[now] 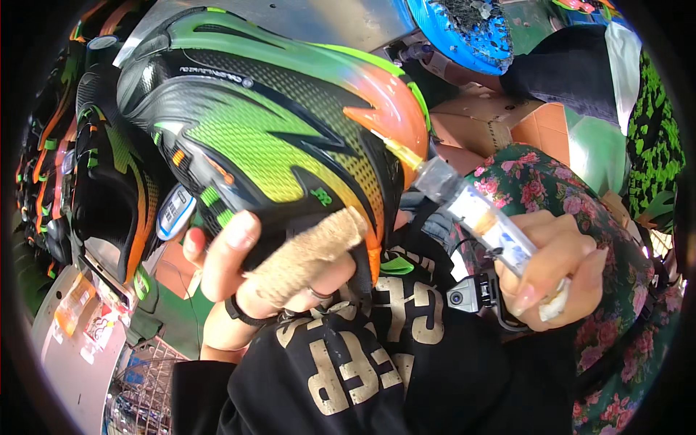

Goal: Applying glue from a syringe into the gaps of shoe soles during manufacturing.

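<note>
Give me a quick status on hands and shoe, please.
Left hand grips shoe. Right hand holds glue tube, nozzle at heel. Nothing blocking.

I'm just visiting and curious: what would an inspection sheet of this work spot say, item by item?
Surface: no bench top seen; the work is held up near the chest.
Job's things: green, black and orange sports shoe; clear glue tube, its nozzle at the orange toe.
Clutter: row of matching shoes at left; cardboard behind.
Hands: left hand, one finger bandaged, grips the shoe; right hand grips the tube.
Cables: nothing seen.
Surroundings: small chest camera; another person's floral sleeve at right.
</note>
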A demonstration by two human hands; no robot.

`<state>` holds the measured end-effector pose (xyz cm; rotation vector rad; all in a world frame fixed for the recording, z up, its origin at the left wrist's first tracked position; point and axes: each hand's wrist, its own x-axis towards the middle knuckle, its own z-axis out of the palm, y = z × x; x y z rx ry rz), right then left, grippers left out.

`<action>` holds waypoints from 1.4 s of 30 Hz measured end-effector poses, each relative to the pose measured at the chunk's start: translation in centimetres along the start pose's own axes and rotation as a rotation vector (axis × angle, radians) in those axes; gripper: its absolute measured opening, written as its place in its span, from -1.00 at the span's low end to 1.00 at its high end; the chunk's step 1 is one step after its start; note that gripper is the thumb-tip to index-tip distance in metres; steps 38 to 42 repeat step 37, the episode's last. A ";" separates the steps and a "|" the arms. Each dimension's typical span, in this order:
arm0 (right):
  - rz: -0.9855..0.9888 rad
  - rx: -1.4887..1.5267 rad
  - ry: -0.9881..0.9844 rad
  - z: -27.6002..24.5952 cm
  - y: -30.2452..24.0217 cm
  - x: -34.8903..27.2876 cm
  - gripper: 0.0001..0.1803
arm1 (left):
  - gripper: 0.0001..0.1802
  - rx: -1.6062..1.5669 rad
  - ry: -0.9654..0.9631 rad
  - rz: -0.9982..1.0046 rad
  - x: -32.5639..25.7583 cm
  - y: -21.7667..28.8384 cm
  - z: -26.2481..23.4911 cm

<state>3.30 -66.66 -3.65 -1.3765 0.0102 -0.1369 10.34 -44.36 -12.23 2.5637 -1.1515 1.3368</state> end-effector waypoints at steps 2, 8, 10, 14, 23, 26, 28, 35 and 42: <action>-0.002 0.002 -0.033 -0.5 -0.8 -0.2 -0.28 | -0.15 0.073 0.118 -0.016 1.0 -0.1 1.1; -0.012 -0.081 0.052 0.9 -1.9 -0.5 -0.33 | -0.20 -0.231 -0.168 0.017 3.8 -1.6 -2.0; -0.030 -0.090 0.050 1.0 -2.1 -0.4 -0.33 | -0.17 -0.251 -0.076 0.198 5.3 -2.7 -1.6; -0.060 -0.140 0.106 1.4 -2.2 -0.5 -0.34 | -0.10 -0.311 -0.188 0.137 6.2 -2.4 -1.6; -0.223 -0.220 0.085 2.5 -2.4 0.9 -0.37 | -0.13 -0.888 0.127 -0.641 8.3 -1.9 0.3; -0.405 -0.379 0.272 3.0 -0.5 1.5 -0.39 | -0.31 -0.817 0.139 -0.644 8.9 -0.9 1.8; -0.411 -0.252 0.133 4.6 -1.2 2.5 -0.40 | -0.34 -0.721 0.166 -0.712 10.2 -2.9 -0.9; -0.485 -0.363 0.103 4.6 -0.5 3.5 -0.40 | -0.60 -1.092 0.050 -1.067 9.9 -4.9 1.1; -0.512 -0.403 0.075 5.2 -0.2 4.0 -0.41 | -0.62 -0.897 0.000 -1.006 13.0 -4.7 -0.5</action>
